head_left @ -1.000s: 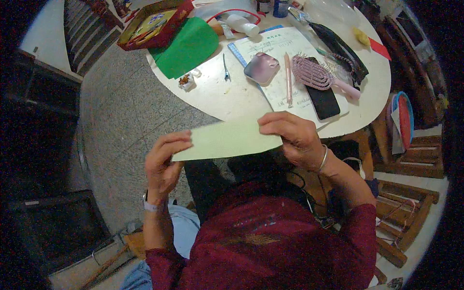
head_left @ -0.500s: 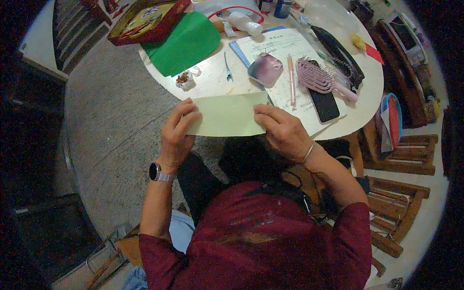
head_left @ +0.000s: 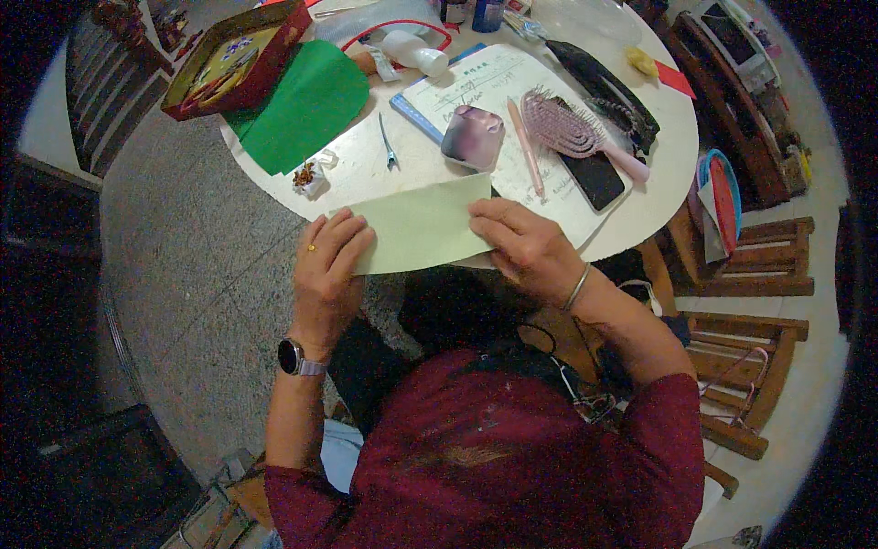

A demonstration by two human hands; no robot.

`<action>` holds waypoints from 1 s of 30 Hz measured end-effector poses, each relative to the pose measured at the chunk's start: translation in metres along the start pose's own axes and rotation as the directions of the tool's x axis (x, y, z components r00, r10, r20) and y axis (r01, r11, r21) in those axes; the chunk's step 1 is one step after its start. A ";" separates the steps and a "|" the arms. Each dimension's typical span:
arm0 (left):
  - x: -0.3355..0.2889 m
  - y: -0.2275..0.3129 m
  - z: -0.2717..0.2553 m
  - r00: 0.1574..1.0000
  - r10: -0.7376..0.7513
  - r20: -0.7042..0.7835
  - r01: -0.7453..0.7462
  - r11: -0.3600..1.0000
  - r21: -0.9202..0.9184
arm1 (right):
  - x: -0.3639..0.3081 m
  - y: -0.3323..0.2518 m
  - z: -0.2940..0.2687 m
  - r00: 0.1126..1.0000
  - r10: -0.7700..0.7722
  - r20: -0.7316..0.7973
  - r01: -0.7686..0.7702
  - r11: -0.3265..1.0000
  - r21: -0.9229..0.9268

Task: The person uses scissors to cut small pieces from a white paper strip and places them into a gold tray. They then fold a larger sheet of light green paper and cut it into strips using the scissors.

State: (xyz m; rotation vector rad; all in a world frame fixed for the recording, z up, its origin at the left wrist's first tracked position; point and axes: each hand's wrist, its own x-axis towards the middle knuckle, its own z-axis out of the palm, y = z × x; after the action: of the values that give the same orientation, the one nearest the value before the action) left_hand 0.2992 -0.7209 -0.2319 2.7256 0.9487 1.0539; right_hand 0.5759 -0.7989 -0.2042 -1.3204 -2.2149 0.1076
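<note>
A pale green sheet of paper (head_left: 426, 225), long and rectangular, is stretched between my two hands at the table's near edge. My left hand (head_left: 331, 261), with a ring on a finger, grips its left end. At the opposite end, my right hand (head_left: 530, 242) pinches the paper with fingers over the top. The sheet's left end sits lower than its right, and its lower edge bows slightly. Just beyond it lie a small white paper with brown bits (head_left: 309, 177), a thin blue-tipped tool (head_left: 390, 151) and a shiny purple-pink square case (head_left: 474, 139).
Green sheets (head_left: 306, 110) lie at the left of the round white table (head_left: 361, 178), beside a red box (head_left: 240, 57). To the right are a written sheet (head_left: 476, 80), a pink pen (head_left: 526, 151), a hairbrush (head_left: 576, 131), a black phone (head_left: 594, 181) and a black pouch (head_left: 604, 87). Wooden chairs (head_left: 745, 357) stand right.
The paper has tilted, its left end dropping a little relative to the right. Both hands still hold it. The whole view has shifted, so the table's things appear farther left.
</note>
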 end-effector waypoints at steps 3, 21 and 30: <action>0.000 0.002 0.004 1.000 -0.011 0.029 0.011 1.000 -0.016 | -0.002 0.005 -0.003 1.000 0.019 0.013 -0.018 1.000 -0.010; -0.026 -0.010 0.014 0.994 0.084 -0.070 -0.087 0.995 -0.043 | -0.018 -0.012 0.013 0.995 -0.015 -0.103 -0.011 0.968 -0.250; -0.023 -0.014 0.015 0.998 0.017 -0.056 -0.022 0.996 -0.084 | -0.017 -0.010 0.010 0.985 0.109 -0.133 -0.118 0.991 -0.066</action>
State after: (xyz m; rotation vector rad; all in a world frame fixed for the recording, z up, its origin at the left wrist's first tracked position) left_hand 0.2881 -0.7206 -0.2600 2.6563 0.8659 1.1503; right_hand 0.5691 -0.8160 -0.2158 -1.4518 -2.0526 -0.0173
